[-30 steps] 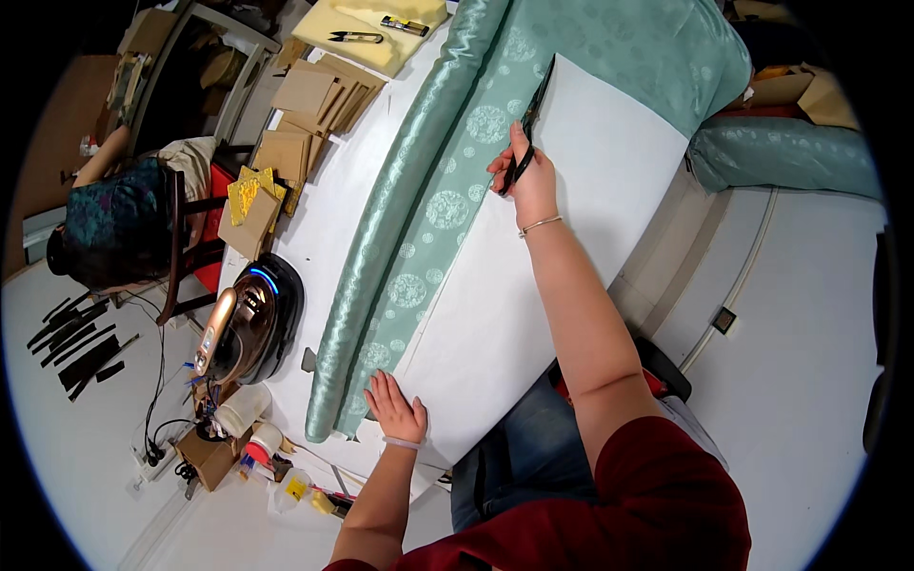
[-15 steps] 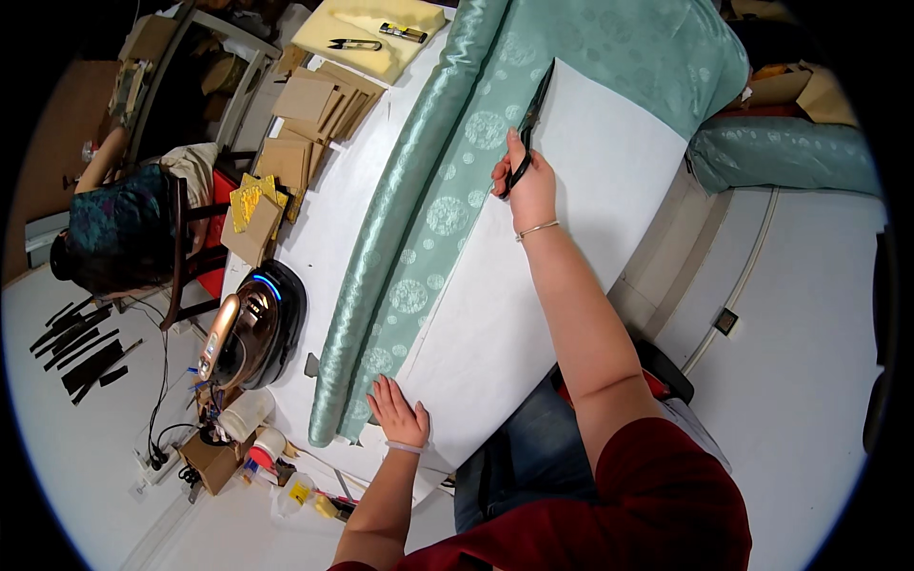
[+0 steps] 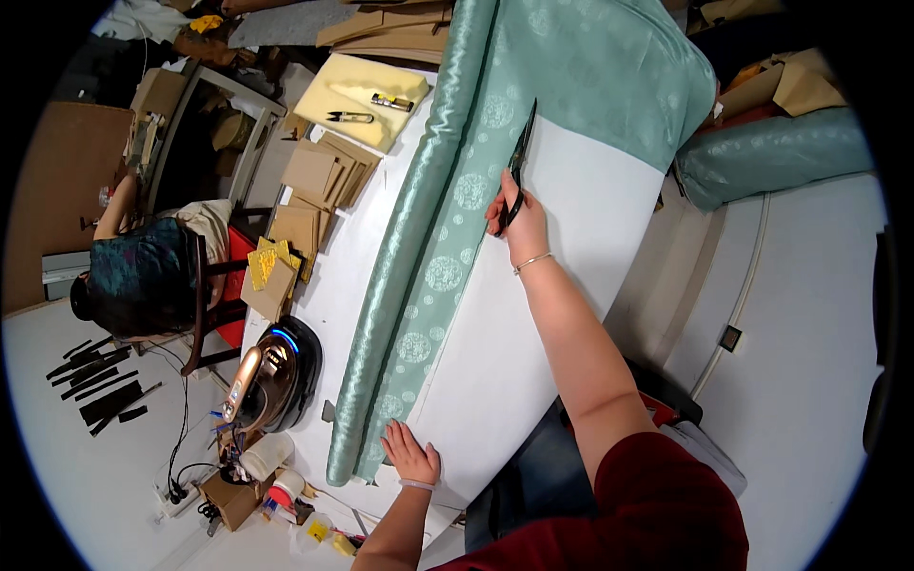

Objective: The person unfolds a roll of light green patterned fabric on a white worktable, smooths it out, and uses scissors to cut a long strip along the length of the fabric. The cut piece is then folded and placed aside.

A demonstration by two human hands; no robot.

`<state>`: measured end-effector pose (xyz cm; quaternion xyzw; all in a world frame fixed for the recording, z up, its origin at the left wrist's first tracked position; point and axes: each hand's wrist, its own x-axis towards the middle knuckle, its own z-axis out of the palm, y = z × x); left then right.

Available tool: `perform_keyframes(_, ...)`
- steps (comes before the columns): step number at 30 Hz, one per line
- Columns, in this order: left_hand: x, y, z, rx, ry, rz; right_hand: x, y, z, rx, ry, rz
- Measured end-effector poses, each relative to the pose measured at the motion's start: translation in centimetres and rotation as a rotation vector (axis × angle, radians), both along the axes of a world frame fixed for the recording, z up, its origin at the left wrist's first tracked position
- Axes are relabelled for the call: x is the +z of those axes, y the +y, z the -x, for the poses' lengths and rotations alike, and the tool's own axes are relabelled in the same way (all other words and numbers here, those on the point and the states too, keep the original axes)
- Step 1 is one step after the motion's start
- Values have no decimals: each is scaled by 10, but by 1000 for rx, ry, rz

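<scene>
My right hand [image 3: 525,233] is closed around the black handles of a pair of long-bladed scissors [image 3: 522,147]. The blades point away from me, and their tip lies where the green patterned fabric [image 3: 445,276] meets the white surface [image 3: 495,352]. Whether the blades are apart is hard to make out. Along the fabric's left side runs a thick rolled-up length [image 3: 405,238] of the same shiny cloth. My left hand [image 3: 413,457] lies flat, fingers stretched, near the fabric's close end, with fingertips by its cut edge.
Left of the roll are a steam iron [image 3: 276,371], cardboard pieces [image 3: 309,173] and a yellow foam block [image 3: 328,86] bearing thread snips [image 3: 349,117]. Another person [image 3: 143,271] sits beyond, at left. A second green fabric roll [image 3: 781,157] lies at far right.
The view has shifted, so the table sits lower in the picture. The scissors have moved slightly farther along the fabric in my right hand. My left hand stays by the same edge.
</scene>
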<state>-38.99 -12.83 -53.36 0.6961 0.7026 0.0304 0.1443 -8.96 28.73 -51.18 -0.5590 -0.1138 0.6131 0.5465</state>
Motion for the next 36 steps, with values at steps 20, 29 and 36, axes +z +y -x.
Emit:
perform_keyframes(20, 0, -3, 1, -1, 9, 13, -5, 20, -24, 32, 17, -48)
perform_keyframes(29, 2, -1, 5, -36, 103, 131, 0, 27, -45, 156, 36, -21)
perform_keyframes(36, 15, 8, -1, -32, 138, 265, -2, 38, -44, 140, 98, -8)
